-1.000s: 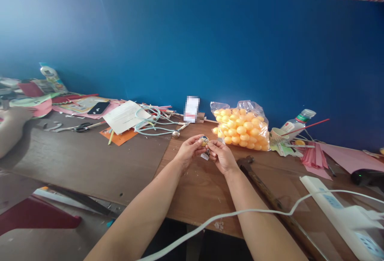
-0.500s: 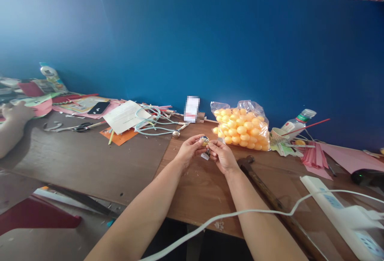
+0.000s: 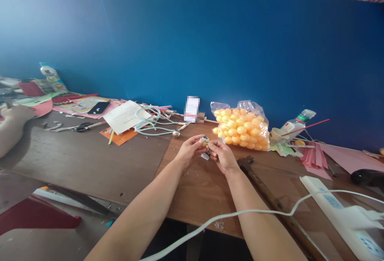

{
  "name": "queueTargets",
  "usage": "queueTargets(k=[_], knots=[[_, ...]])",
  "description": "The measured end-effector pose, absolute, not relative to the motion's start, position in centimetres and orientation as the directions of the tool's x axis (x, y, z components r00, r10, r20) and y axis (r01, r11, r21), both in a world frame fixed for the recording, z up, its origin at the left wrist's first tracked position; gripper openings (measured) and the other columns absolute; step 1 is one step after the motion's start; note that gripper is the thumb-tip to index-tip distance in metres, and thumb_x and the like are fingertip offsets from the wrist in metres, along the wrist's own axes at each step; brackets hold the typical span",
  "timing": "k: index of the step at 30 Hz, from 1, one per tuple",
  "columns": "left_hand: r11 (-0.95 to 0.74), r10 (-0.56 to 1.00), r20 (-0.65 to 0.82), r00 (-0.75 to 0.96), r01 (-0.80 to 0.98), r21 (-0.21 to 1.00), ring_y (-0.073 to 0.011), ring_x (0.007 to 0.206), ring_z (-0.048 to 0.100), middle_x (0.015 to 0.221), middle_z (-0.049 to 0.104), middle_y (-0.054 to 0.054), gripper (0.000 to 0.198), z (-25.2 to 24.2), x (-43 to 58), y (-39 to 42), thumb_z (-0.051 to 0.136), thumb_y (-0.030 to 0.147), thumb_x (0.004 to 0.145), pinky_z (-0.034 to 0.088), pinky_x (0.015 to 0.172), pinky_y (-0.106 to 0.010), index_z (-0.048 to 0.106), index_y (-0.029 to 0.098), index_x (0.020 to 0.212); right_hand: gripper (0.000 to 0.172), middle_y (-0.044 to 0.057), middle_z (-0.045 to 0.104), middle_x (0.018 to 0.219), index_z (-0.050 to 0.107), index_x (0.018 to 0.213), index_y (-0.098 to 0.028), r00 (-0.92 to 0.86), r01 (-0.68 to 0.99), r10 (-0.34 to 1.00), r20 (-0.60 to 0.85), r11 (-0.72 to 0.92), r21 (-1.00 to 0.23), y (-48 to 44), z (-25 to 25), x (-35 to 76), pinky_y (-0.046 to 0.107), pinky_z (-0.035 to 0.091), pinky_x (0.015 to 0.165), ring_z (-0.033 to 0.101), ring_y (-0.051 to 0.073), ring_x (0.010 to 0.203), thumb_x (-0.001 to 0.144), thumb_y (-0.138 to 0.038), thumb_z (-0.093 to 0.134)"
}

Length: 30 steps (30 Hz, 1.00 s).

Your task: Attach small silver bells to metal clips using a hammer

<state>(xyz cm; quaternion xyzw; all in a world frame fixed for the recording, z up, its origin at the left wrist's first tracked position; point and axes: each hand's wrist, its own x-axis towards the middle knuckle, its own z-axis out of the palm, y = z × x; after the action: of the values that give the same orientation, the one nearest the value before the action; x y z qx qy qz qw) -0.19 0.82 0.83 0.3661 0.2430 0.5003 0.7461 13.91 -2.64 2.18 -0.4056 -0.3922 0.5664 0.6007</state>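
A shiny metal ball, silvery with a yellowish underside, is pinched between the thumb and fingers of my left hand. My right hand is closed in a pinch against the ball's right side; what lies between its fingertips is too small to make out. Just below the fingers shows a small white piece with something dark beside it. A second shiny ball rests on the table, up and left of my hands, by a coil of pale blue cord.
Behind my hands stands a clear bag of orange balls. A hammer lies by my right forearm, near a power strip; a white cable crosses over my forearm. Scissors and another person's hand are at left.
My hands and the ball stay practically in place. At the far left, the other person's hand has shifted slightly.
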Motion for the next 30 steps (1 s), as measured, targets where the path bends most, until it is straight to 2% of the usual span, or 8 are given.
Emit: queueTargets(k=[7,13,19,30], knots=[[0.249,0.924,-0.012,0.383,-0.575,0.779,-0.0141,0.077,0.068,0.1,0.068,-0.01,0.033,1.08,-0.19,0.62,0.069,0.019,0.078,0.057,0.074,-0.026,0.063,0.012,0.11,0.022,0.0,0.063,0.068,0.065,0.074,-0.016,0.04,-0.37,0.999,0.013,0.027,-0.929,-2.61,2.01,13.99,0.017,0.025,0.038,0.035,0.004,0.045,0.064,-0.029,0.08],[0.255,0.927,-0.01,0.374,-0.61,0.75,-0.0137,0.076,0.068,0.096,0.069,-0.01,0.032,1.35,-0.24,0.6,0.068,0.018,0.078,0.056,0.075,-0.026,0.062,0.012,0.109,0.022,-0.002,0.059,0.061,0.065,0.072,-0.016,0.027,-0.384,1.0,0.013,0.023,-0.923,-2.56,1.81,13.91,0.017,0.024,0.038,0.034,0.004,0.045,0.064,-0.029,0.08],[0.258,0.919,-0.002,0.394,-0.596,0.76,-0.0126,0.074,0.068,0.095,0.069,-0.01,0.035,1.23,-0.19,0.59,0.069,0.02,0.078,0.056,0.074,-0.025,0.062,0.011,0.111,0.022,0.0,0.062,0.067,0.066,0.074,-0.017,0.03,-0.424,0.999,0.03,0.04,-0.905,-2.51,1.76,13.8,0.017,0.025,0.038,0.034,0.003,0.046,0.063,-0.028,0.081],[0.255,0.921,-0.01,0.39,-0.583,0.771,-0.0131,0.076,0.068,0.097,0.069,-0.009,0.031,1.37,-0.18,0.61,0.068,0.018,0.079,0.056,0.074,-0.026,0.063,0.012,0.108,0.024,-0.001,0.061,0.066,0.065,0.073,-0.017,0.055,-0.406,0.998,0.03,0.05,-0.913,-2.54,1.94,13.73,0.016,0.026,0.036,0.034,0.003,0.045,0.061,-0.03,0.082]])
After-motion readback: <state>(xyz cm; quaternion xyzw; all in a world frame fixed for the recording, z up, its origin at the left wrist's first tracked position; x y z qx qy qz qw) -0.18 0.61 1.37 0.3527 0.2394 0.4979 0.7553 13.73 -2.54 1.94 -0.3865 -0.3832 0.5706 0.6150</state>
